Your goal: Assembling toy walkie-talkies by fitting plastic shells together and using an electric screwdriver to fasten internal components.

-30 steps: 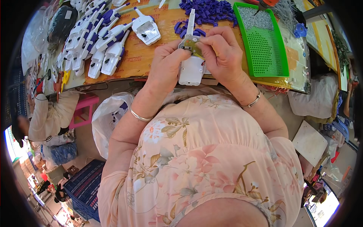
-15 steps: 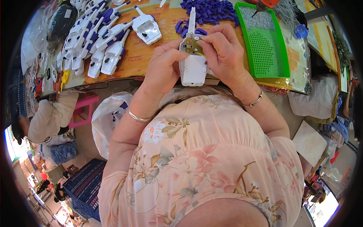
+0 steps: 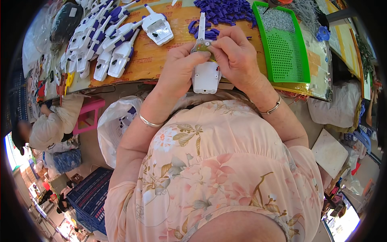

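Between my hands, at the table's near edge, is a white plastic housing [image 3: 206,78] with a long narrow stem pointing away from me. A small greenish circuit board [image 3: 200,47] sits in its upper part. My left hand [image 3: 180,66] grips the housing's left side, its thumb lying across the board. My right hand [image 3: 235,56] is closed in a pinch at the board's right edge, near a thin yellow wire; whatever is between those fingertips is too small to make out. Purple plastic parts [image 3: 225,12] are heaped just beyond the stem.
Several white-and-purple housings [image 3: 121,56] lie piled at the left, with a single one [image 3: 157,30] nearer the middle. A green tray [image 3: 305,68] of small metal pieces stands at the right, a driver tip [image 3: 267,9] above it. A white bag [image 3: 107,133] hangs below the table at left.
My left thumb has moved right across the circuit board, covering more of it. My right fingers have stayed pinched at the board's right edge, shifting slightly.
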The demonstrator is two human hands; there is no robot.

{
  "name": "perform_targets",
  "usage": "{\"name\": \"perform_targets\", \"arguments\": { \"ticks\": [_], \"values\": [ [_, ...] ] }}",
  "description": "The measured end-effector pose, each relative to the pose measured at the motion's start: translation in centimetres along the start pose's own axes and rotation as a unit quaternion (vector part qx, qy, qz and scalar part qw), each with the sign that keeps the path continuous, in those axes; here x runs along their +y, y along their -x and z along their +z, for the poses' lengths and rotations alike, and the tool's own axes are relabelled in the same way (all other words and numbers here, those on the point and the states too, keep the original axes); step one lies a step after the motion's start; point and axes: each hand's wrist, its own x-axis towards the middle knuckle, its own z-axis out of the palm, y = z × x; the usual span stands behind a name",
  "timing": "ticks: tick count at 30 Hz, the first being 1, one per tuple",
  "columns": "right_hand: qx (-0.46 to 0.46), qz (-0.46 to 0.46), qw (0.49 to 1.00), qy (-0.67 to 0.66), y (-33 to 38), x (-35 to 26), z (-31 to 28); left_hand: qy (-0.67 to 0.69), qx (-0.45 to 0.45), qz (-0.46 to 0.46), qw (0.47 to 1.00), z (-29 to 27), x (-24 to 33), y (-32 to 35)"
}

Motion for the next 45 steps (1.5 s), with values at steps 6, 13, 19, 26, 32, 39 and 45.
{"name": "perform_targets", "arguments": {
  "ticks": [6,13,19,26,32,39,45],
  "values": [
    [0.194,0.002,0.98,0.045,-2.1,1.0,-3.7,-0.025,0.015,0.035,0.999,0.6,-0.3,-0.3],
    [0.325,0.023,0.945,-0.015,-8.8,3.9,-12.0,-0.035,0.014,0.036,0.999,0.3,-0.7,-1.1],
    [0.116,0.185,0.925,-0.311,-9.9,5.5,-11.5,-0.043,0.031,0.028,0.998,0.1,-1.2,-1.5],
    [0.042,0.021,0.71,-0.703,-9.6,8.3,-9.4,-0.102,0.07,0.016,0.992,-0.1,-1.4,-2.0],
    [0.087,0.125,0.872,-0.466,-7.9,3.0,-13.3,-0.032,0.061,0.02,0.997,-0.8,-1.8,-2.7],
    [0.061,0.173,0.898,-0.401,-7.1,1.8,-15.4,-0.028,0.044,0.029,0.998,-0.2,-2.2,-3.4],
    [0.017,0.199,0.88,-0.43,-7.7,3.1,-15.7,-0.04,0.059,0.034,0.997,0.0,-2.5,-3.0]
  ]
}}
